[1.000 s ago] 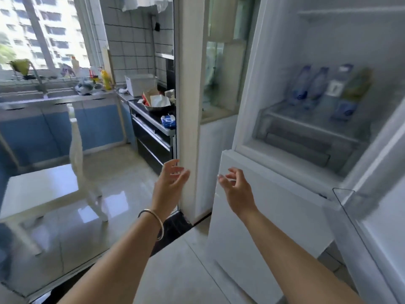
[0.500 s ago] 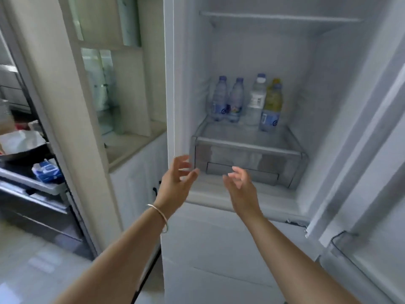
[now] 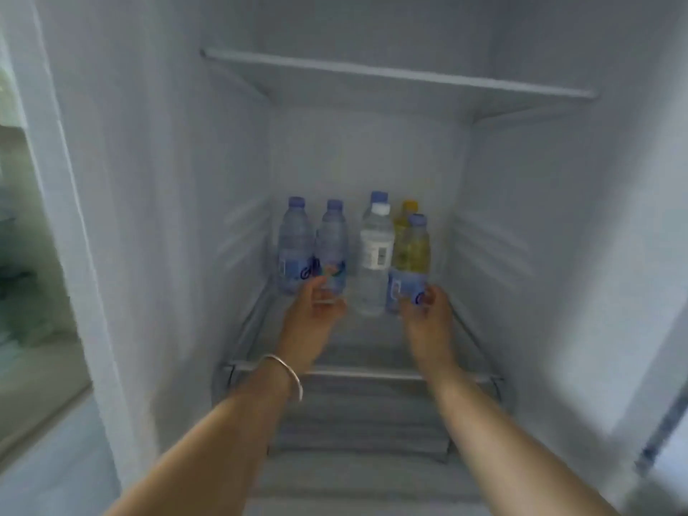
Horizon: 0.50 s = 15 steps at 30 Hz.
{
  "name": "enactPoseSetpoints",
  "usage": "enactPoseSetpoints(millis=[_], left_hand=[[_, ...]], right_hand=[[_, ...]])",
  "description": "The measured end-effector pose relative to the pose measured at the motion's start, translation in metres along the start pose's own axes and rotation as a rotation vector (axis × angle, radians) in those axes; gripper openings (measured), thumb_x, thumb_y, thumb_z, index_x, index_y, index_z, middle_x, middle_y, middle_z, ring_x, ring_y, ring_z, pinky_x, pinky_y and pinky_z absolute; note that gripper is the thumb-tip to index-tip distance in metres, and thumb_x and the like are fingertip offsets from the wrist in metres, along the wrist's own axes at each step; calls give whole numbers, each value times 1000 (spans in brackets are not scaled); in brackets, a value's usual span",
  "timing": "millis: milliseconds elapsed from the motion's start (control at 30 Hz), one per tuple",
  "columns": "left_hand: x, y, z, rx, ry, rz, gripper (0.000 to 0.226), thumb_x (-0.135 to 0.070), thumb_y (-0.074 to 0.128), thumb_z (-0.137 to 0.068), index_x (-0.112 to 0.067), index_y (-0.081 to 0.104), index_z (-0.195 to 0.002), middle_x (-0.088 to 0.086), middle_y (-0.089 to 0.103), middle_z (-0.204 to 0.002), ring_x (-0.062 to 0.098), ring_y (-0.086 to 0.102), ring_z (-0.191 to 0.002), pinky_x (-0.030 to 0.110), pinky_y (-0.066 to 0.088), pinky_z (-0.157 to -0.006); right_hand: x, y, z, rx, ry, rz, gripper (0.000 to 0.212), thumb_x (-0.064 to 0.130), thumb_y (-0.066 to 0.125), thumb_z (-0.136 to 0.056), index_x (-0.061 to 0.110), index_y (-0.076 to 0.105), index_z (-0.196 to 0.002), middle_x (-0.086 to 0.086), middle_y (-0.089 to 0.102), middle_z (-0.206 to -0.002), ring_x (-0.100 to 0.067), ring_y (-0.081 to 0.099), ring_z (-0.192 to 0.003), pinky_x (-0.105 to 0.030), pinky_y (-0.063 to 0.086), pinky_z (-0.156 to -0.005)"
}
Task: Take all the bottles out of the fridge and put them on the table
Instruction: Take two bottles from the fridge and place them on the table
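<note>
While bottles [image 3: 296, 243] stand upright, left hand [image 3: 316, 303] and right hand [image 3: 424, 307] touch two.

Both forearms extended forward, roughly parallel. Left hand [image 3: 312, 306] at full reach, fingers curled, bangle [image 3: 286, 374] on wrist. Right hand [image 3: 424, 310] level with it, well apart, fingers curled. Motion blur hides finer finger detail.
</note>
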<state>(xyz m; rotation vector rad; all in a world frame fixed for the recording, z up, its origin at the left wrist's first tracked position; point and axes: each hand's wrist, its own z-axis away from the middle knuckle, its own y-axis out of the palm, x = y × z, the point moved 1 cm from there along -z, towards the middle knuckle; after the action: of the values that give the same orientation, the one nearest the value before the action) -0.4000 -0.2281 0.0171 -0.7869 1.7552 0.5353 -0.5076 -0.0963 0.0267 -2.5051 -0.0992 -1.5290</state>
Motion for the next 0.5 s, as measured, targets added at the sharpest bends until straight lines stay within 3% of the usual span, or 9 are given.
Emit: enactPoseSetpoints(millis=[33, 100, 200, 233, 333, 433, 500], left_hand=[[4, 9, -22, 13, -21, 28, 54, -25, 75, -63, -12, 56, -111, -7, 64, -86, -4, 59, -72, 17, 48, -74], [11, 27, -59, 4, -68, 50, 64, -35, 78, -49, -14, 57, -106, 4, 68, -98, 10, 63, -84, 27, 50, -83], [22, 49, -90, -27, -65, -4, 63, -28, 81, -67, -13, 46, -118, 8, 55, -119, 16, 56, -100, 30, 45, -90], [25, 56, -97, -30, -48, -12, 67, -28, 79, -70, -12, 44, -125, 5, 52, -123, 15, 54, -105, 29, 43, -90], [25, 76, -111, -48, 76, -23, 64, -25, 78, -73, -15, 44, -127, -4, 55, -117, 2, 56, -101, 14, 44, -81], [21, 91, -122, -67, 158, 22, 47, -16, 83, -67, -26, 53, -102, -13, 60, -97, -13, 60, -82, 5, 46, -65], [24, 97, -124, -95, 176, 47, 48, -23, 85, -62, -24, 57, -101, -7, 64, -97, -3, 64, -87, 10, 50, -67]], right_hand=[[-4, 4, -19, -17, 2, 25, 16, 19, 70, -78, 18, 56, -72, 6, 52, -65, -11, 51, -62, -27, 41, -60], [-16, 10, -51, -49, 0, 73, 19, 15, 73, -76, 9, 61, -90, 2, 56, -77, -15, 55, -72, -31, 47, -70], [-35, 21, -88, -82, -11, 118, 62, 30, 76, -70, 8, 50, -123, -9, 57, -118, -24, 55, -109, -41, 48, -93], [-38, 23, -97, -76, -12, 117, 68, 31, 77, -69, 10, 47, -127, -8, 55, -122, -22, 53, -113, -39, 47, -94], [-39, 25, -116, 23, -66, 48, 52, 22, 83, -67, 29, 49, -106, 14, 55, -99, 3, 57, -87, -8, 44, -73], [-48, 31, -124, 89, -98, 9, 60, 21, 84, -65, 35, 42, -106, 26, 52, -94, 11, 54, -82, -5, 43, -69], [-54, 34, -123, 94, -51, -37, 62, 23, 82, -67, 29, 44, -115, 24, 54, -94, 11, 55, -81, -5, 43, -67]])
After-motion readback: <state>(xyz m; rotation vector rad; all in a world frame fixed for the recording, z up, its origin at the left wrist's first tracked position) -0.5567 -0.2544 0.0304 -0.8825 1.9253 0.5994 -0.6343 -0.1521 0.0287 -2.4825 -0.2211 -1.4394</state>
